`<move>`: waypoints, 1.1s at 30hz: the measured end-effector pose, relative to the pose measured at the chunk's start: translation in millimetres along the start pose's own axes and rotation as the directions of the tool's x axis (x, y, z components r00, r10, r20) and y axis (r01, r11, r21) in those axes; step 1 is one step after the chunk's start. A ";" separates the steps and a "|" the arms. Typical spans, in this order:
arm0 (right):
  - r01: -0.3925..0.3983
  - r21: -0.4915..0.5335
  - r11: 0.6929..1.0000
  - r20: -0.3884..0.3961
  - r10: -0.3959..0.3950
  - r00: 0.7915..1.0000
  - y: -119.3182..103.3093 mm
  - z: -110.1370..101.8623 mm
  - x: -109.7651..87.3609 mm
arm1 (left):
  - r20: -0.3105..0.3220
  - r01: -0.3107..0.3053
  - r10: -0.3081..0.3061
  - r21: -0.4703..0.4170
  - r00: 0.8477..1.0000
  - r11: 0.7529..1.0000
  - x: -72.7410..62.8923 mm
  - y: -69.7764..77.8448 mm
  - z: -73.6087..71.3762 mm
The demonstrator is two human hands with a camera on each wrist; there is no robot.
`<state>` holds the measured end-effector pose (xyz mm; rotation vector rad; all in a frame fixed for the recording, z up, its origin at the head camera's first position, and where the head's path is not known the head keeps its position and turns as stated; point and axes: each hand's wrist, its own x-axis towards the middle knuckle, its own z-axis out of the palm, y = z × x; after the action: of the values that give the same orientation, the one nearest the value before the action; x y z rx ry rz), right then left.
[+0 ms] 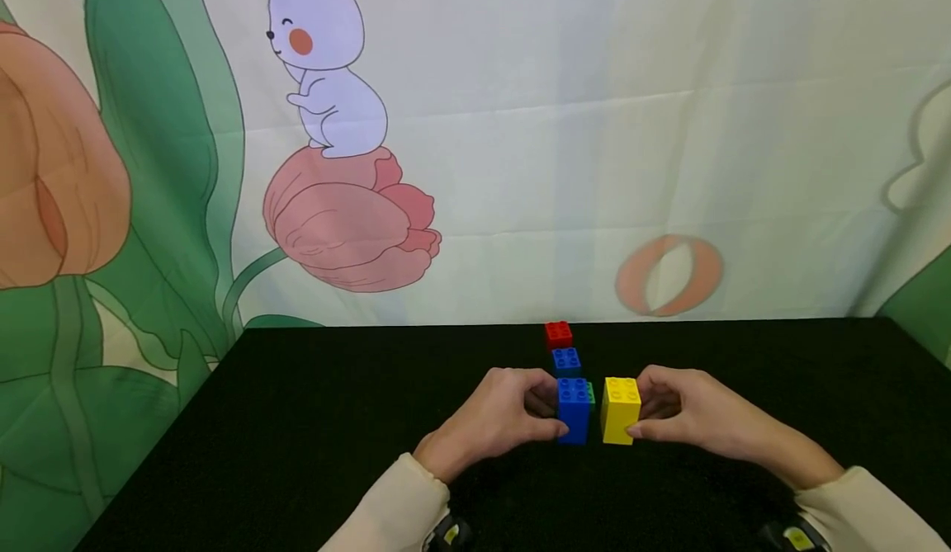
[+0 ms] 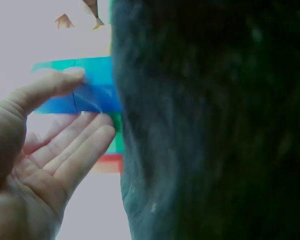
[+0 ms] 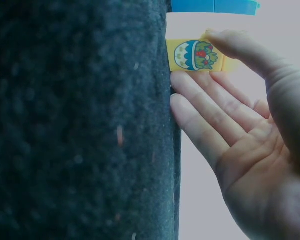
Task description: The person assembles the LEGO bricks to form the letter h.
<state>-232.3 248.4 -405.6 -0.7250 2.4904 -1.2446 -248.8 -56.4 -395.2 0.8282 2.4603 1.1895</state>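
Note:
My left hand (image 1: 505,410) pinches a tall blue building block (image 1: 573,413), thumb on its near side and fingers behind. In the left wrist view a seam runs across the blue block (image 2: 92,97) between thumb and fingers. My right hand (image 1: 683,403) holds a tall yellow block (image 1: 621,413) the same way, a narrow gap to the right of the blue one. A printed picture shows on the yellow block (image 3: 196,55) in the right wrist view. Both blocks stand upright, studs up. Behind the near blue block is a green block (image 1: 591,393), mostly hidden.
Farther back, another blue block (image 1: 566,360) and a red block (image 1: 559,334) stand in a line toward the table's far edge. The black-covered table (image 1: 357,420) ends at a curtain (image 1: 520,164) printed with a rabbit and flowers.

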 end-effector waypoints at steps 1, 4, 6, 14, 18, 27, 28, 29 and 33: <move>0.002 0.000 1.000 -0.001 -0.002 1.000 0.0 -0.2 -0.2 | 0.000 -0.008 0.008 0.008 1.000 1.000 -0.3 0.3 -2.0; 0.010 -0.002 1.000 -0.004 -0.010 1.000 0.1 -0.8 -0.6 | -0.011 -0.039 0.039 0.024 0.999 0.999 -2.5 0.4 -10.2; 0.012 -0.004 1.000 -0.006 -0.012 1.000 0.0 -1.0 -0.6 | -0.035 -0.059 0.060 0.027 0.998 0.998 -3.6 -0.9 -16.2; 0.000 -0.002 1.000 -0.008 0.000 1.000 1.2 -1.0 -1.7 | -0.097 -0.073 0.074 0.011 0.993 0.997 -1.1 -13.3 -25.5; 0.000 0.003 1.000 -0.003 0.000 1.000 1.5 -0.6 -1.7 | -0.089 -0.092 0.091 -0.010 0.992 0.996 4.6 -32.8 -24.0; -0.011 -0.007 1.000 -0.004 0.011 1.000 1.8 -0.9 -1.0 | -0.052 -0.075 0.069 -0.117 0.996 0.990 41.9 -95.7 -12.9; -0.008 -0.007 1.000 -0.003 0.008 1.000 1.9 -0.7 -0.9 | -0.045 -0.073 0.068 -0.118 0.997 0.990 47.9 -105.4 -10.6; -0.008 -0.008 1.000 -0.003 0.008 1.000 1.9 -0.4 -0.6 | -0.040 -0.073 0.069 -0.114 0.997 0.991 53.2 -114.0 -8.5; -0.005 -0.011 1.000 -0.003 0.005 1.000 1.3 0.0 0.1 | -0.026 -0.043 0.042 -0.064 0.999 0.997 60.1 -117.3 -6.5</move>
<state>-232.8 249.0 -406.6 -0.7194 2.5018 -1.2323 -343.3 -82.0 -483.7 0.8570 2.4212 1.2944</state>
